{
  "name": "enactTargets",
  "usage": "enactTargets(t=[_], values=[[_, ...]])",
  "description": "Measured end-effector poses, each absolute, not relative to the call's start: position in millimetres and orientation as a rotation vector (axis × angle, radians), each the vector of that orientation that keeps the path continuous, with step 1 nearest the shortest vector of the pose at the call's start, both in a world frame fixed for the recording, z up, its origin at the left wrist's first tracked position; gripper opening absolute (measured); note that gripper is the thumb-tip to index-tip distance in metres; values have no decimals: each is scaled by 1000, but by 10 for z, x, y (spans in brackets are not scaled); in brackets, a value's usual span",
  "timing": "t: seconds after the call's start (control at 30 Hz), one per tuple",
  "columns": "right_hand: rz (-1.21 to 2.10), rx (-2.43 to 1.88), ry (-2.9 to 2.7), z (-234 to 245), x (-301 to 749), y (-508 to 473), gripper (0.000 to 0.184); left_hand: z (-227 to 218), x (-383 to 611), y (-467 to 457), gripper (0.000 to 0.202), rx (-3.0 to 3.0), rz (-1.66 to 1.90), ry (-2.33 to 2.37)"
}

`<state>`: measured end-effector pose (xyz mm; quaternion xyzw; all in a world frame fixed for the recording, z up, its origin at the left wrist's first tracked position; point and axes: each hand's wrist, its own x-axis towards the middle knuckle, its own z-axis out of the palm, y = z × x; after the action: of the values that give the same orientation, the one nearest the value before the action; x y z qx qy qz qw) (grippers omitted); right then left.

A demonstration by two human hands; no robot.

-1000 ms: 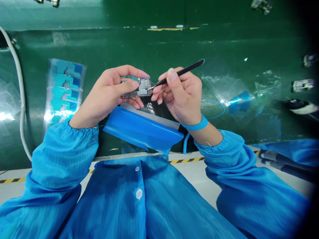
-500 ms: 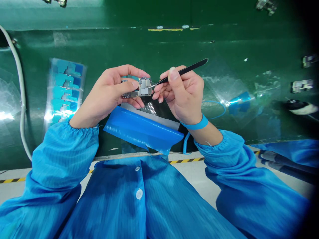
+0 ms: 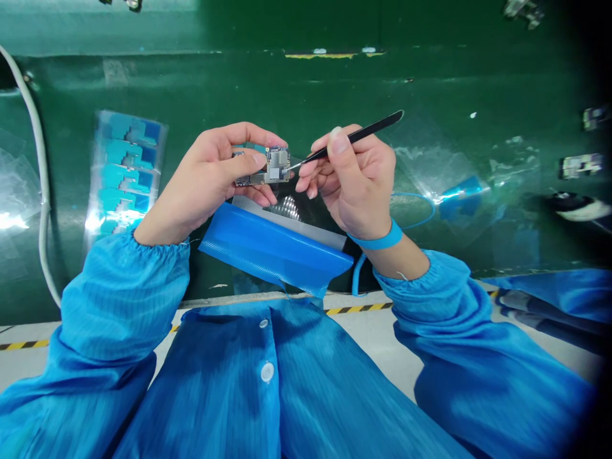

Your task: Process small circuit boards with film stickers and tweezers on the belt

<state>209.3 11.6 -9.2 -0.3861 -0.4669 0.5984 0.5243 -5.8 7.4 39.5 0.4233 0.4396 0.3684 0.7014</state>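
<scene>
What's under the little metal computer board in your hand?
Beneath the small metal-shielded circuit board are the curled fingers of the bare left hand. The board's underside can't be seen, because those fingers and the hand cover it, and the thumb hides one end on top.

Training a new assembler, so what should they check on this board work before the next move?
Circuit board secure in left hand: ok, thumb on top, fingers beneath.
Black tweezers steady in right hand: ok, pinched between thumb and fingers, tip at the board.
Tip touching a component: cannot tell, too small to see.
Wrist strap on right wrist: ok.
Coiled cord grounded: cannot tell, far end hidden.
Board free of damage: cannot tell, too small to see.
</scene>
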Motion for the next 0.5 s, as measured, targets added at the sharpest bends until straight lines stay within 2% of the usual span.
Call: enactTargets(t=[0.23, 0.5], values=[[1506, -983, -1134, -122, 2112, 119, 48, 408, -54, 74, 14, 946, 811, 981], [1418, -1073, -1151, -104, 2100, 135, 53, 403, -59, 60, 14, 964, 814, 979]])
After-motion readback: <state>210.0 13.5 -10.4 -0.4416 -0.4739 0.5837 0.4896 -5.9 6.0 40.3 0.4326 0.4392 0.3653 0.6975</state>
